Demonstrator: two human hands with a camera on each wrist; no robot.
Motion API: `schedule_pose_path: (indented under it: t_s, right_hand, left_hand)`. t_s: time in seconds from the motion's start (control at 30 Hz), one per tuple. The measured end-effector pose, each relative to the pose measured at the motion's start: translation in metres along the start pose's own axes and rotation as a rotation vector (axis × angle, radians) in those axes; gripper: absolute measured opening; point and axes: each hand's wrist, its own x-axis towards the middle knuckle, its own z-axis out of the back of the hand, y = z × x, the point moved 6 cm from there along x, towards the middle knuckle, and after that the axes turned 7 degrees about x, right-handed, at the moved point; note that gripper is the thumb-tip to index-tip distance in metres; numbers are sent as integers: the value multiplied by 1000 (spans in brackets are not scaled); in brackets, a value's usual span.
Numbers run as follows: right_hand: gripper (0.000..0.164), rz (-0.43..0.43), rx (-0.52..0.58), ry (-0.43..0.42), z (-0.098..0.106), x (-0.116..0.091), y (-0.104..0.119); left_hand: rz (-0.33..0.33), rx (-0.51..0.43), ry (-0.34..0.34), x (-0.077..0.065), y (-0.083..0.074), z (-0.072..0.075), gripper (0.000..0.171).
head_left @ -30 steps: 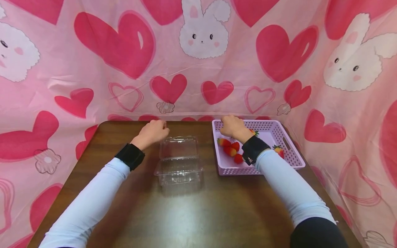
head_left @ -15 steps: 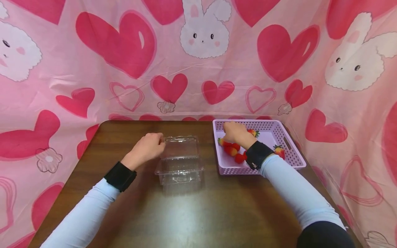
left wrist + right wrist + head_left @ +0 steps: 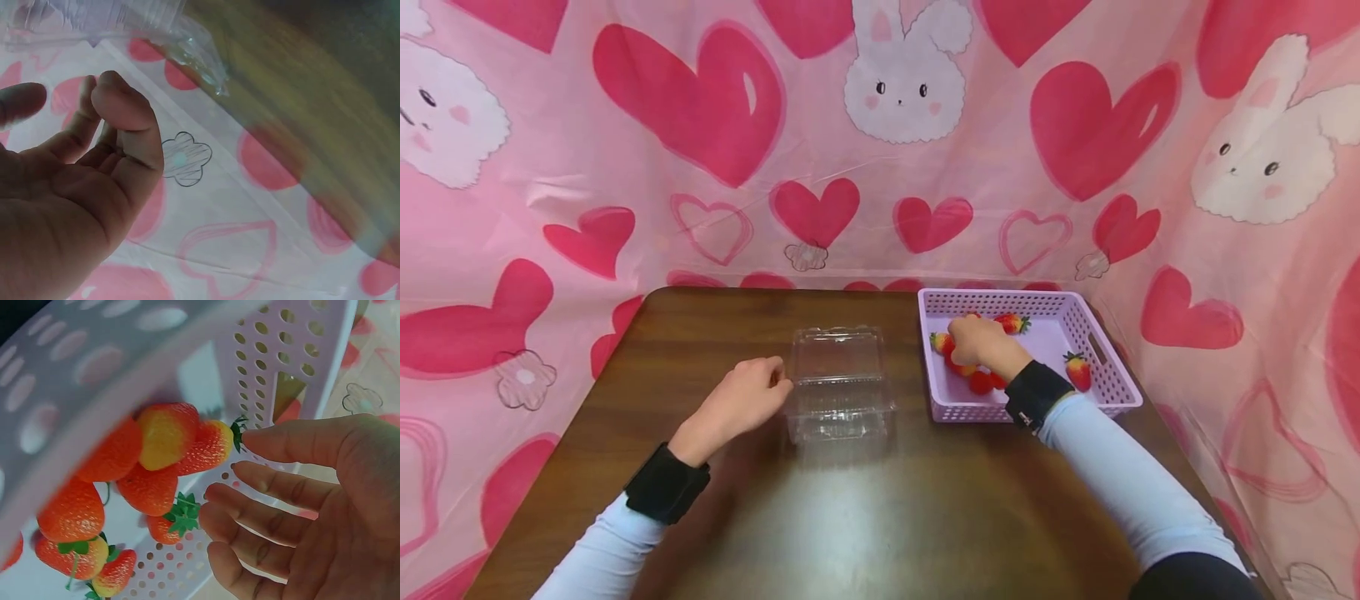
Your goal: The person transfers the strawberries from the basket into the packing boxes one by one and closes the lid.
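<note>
My left hand [image 3: 733,408] hovers at the left side of a clear plastic clamshell box [image 3: 838,358], which stands with its lid raised at the back. In the left wrist view its fingers [image 3: 128,103] bend loosely around nothing, with the box [image 3: 112,31] at the top. My right hand [image 3: 988,346] reaches inside a lilac perforated basket [image 3: 1131,398], over red strawberries with yellowish patches and green leaves. Seen from the right wrist, the hand [image 3: 300,512] has relaxed, spread fingers, and the thumb tip overlaps the leaves of one strawberry [image 3: 209,447]. Nothing is gripped there.
A single strawberry [image 3: 1077,371] lies apart on the basket's right side, and another [image 3: 1012,323] lies near its back wall. Brown wooden tabletop [image 3: 865,533] stretches in front. Pink cloth [image 3: 880,167] with hearts and rabbits hangs behind and at the sides.
My left hand has come down and nearer along the box's left side. My right hand has moved from the basket's back rim inward and lower, over the strawberries.
</note>
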Motion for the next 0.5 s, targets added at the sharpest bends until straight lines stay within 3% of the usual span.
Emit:
schedule_pose_path:
  t_s: [0.3, 0.5]
  right_hand:
    - [26, 14, 18, -19, -13, -2, -13]
    - [22, 21, 34, -26, -14, -4, -16]
  left_hand:
    - [44, -24, -34, -28, -3, -14, 9]
    - [70, -17, -92, -36, -8, -17, 14]
